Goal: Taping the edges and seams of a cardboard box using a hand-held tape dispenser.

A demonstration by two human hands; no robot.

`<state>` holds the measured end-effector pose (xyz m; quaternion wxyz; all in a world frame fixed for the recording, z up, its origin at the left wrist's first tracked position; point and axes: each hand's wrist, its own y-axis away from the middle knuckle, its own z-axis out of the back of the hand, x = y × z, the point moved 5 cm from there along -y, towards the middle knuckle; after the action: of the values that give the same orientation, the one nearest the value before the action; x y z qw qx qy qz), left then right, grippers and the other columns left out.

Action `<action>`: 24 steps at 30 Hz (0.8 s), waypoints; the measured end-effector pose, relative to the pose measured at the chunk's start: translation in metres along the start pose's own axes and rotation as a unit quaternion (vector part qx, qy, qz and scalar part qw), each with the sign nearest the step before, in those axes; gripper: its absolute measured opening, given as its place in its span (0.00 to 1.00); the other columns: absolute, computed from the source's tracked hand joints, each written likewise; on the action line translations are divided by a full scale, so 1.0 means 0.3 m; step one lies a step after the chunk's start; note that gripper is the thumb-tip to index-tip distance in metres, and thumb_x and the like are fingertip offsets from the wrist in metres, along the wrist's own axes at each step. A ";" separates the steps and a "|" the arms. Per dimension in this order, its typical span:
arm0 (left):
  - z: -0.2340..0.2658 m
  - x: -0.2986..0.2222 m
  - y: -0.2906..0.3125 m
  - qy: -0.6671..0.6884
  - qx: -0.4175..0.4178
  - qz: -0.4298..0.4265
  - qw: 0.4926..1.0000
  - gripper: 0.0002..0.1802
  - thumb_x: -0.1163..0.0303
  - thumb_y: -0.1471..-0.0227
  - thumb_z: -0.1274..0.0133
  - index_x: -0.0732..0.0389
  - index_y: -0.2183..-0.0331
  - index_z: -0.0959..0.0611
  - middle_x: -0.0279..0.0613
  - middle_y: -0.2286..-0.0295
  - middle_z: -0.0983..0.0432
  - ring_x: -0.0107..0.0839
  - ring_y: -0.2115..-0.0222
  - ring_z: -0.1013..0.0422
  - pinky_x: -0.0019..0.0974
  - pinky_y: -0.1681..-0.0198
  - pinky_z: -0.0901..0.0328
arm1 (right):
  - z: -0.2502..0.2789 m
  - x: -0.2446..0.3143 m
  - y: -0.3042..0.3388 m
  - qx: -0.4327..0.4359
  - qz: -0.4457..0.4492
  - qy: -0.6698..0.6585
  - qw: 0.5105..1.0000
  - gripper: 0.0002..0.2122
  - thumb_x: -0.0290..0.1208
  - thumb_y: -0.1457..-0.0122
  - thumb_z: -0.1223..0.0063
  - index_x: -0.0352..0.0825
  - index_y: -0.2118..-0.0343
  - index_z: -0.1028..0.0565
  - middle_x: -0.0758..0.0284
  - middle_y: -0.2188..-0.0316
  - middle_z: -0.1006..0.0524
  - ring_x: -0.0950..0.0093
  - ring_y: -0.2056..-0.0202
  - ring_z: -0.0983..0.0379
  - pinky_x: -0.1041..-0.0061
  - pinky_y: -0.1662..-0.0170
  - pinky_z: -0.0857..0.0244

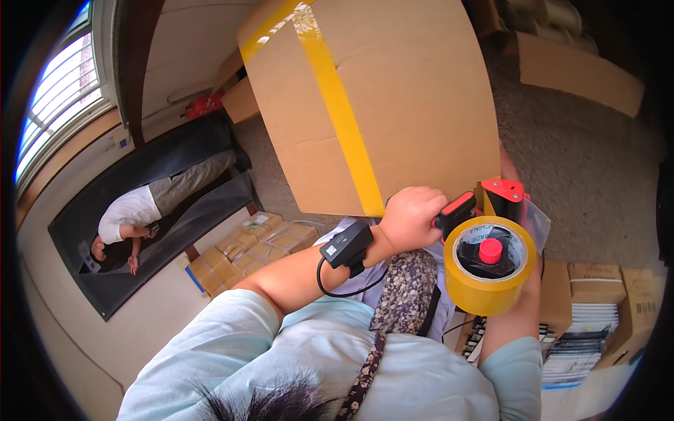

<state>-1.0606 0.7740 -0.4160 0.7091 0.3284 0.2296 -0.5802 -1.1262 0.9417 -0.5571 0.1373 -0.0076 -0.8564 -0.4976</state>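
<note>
A large brown cardboard box [393, 105] fills the upper middle in front of me. A strip of yellow tape [337, 112] runs along its face down to the near edge, and more crosses its far left corner. My left hand [414, 219] is closed round the handle of a tape dispenser [502, 189] with red and black parts. A wide roll of clear yellow tape [484, 302] sits on it, a red knob at its centre. My right hand [508, 165] is at the box's right edge, mostly hidden behind the dispenser; its fingers do not show.
At left a person [140, 210] in a white top is seen against a black panel [70, 238]. Several strapped cartons [260, 245] lie below. On the right are a loose cardboard flap [576, 77], more cartons [597, 281] and a stack of flat packs [579, 344].
</note>
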 end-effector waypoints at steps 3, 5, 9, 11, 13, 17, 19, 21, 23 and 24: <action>-0.013 -0.005 -0.006 0.011 0.007 -0.002 1.000 0.11 0.69 0.66 0.42 0.60 0.79 0.28 0.42 0.82 0.34 0.44 0.79 0.33 0.41 0.76 0.38 | 0.145 -0.079 -0.253 -0.009 0.007 0.001 1.000 0.24 0.49 0.37 0.64 0.37 0.45 0.36 0.60 0.52 0.29 0.72 0.53 0.33 0.75 0.50 0.40; -0.034 -0.014 -0.013 0.007 0.012 -0.002 1.000 0.12 0.68 0.66 0.41 0.60 0.79 0.27 0.42 0.82 0.33 0.44 0.79 0.33 0.41 0.77 0.39 | 0.224 -0.101 -0.411 -0.011 0.017 0.006 1.000 0.25 0.50 0.36 0.66 0.36 0.46 0.35 0.59 0.52 0.28 0.71 0.52 0.33 0.74 0.49 0.41; -0.021 0.007 0.014 -0.015 0.023 0.016 0.999 0.11 0.68 0.65 0.41 0.61 0.77 0.26 0.43 0.82 0.33 0.44 0.79 0.33 0.41 0.77 0.38 | 0.087 -0.031 -0.353 -0.024 -0.019 0.017 0.999 0.25 0.50 0.36 0.67 0.32 0.47 0.34 0.58 0.51 0.29 0.70 0.50 0.35 0.74 0.45 0.45; -0.030 -0.015 0.003 -0.006 0.023 0.012 1.000 0.10 0.71 0.68 0.43 0.60 0.78 0.27 0.42 0.82 0.33 0.43 0.78 0.33 0.41 0.76 0.38 | 0.093 0.001 -0.217 -0.073 -0.052 0.026 0.996 0.25 0.48 0.35 0.67 0.30 0.47 0.34 0.57 0.49 0.31 0.70 0.48 0.37 0.75 0.43 0.49; -0.042 -0.022 -0.002 0.000 0.025 0.013 1.000 0.11 0.74 0.72 0.45 0.60 0.79 0.28 0.41 0.82 0.33 0.42 0.78 0.33 0.42 0.74 0.37 | 0.088 0.062 -0.133 -0.067 0.151 0.243 0.956 0.24 0.47 0.35 0.66 0.30 0.47 0.34 0.58 0.50 0.29 0.72 0.46 0.38 0.74 0.43 0.47; -0.050 -0.024 -0.002 -0.003 0.029 0.012 1.000 0.11 0.75 0.73 0.46 0.60 0.79 0.28 0.41 0.82 0.34 0.42 0.78 0.33 0.41 0.75 0.38 | -0.010 0.051 0.132 0.009 0.157 0.024 0.987 0.21 0.44 0.35 0.62 0.31 0.49 0.33 0.60 0.53 0.29 0.74 0.50 0.33 0.77 0.50 0.37; -0.037 -0.014 0.004 -0.009 0.030 0.016 0.999 0.11 0.75 0.73 0.47 0.60 0.79 0.28 0.41 0.82 0.34 0.42 0.78 0.33 0.42 0.75 0.38 | -0.048 -0.016 0.192 0.092 0.081 -0.117 0.986 0.20 0.43 0.35 0.61 0.33 0.48 0.34 0.61 0.53 0.29 0.75 0.52 0.31 0.78 0.53 0.34; -0.041 -0.018 -0.002 -0.004 0.031 0.015 0.999 0.11 0.76 0.74 0.47 0.60 0.78 0.27 0.41 0.82 0.34 0.42 0.78 0.33 0.42 0.75 0.38 | -0.032 -0.080 0.261 0.041 0.038 -0.277 0.959 0.23 0.37 0.42 0.50 0.39 0.43 0.37 0.56 0.50 0.31 0.64 0.52 0.30 0.69 0.56 0.27; -0.039 -0.013 0.000 -0.003 0.031 0.016 0.999 0.11 0.76 0.74 0.47 0.60 0.78 0.27 0.41 0.82 0.33 0.42 0.78 0.33 0.42 0.75 0.38 | -0.065 -0.079 0.345 0.007 0.074 -0.187 0.979 0.21 0.40 0.39 0.54 0.38 0.45 0.36 0.60 0.53 0.29 0.72 0.55 0.29 0.73 0.56 0.28; -0.039 -0.013 0.000 -0.002 0.032 0.017 0.999 0.11 0.76 0.74 0.47 0.60 0.77 0.27 0.41 0.82 0.33 0.43 0.78 0.33 0.42 0.75 0.38 | -0.096 -0.048 0.377 -0.027 0.109 -0.097 0.989 0.20 0.42 0.37 0.57 0.36 0.47 0.35 0.65 0.56 0.27 0.79 0.58 0.28 0.77 0.57 0.30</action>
<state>-1.0609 0.7850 -0.4212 0.7086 0.3539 0.2036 -0.5755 -1.0888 0.9761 -0.4510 0.1071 -0.1532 -0.8458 -0.4996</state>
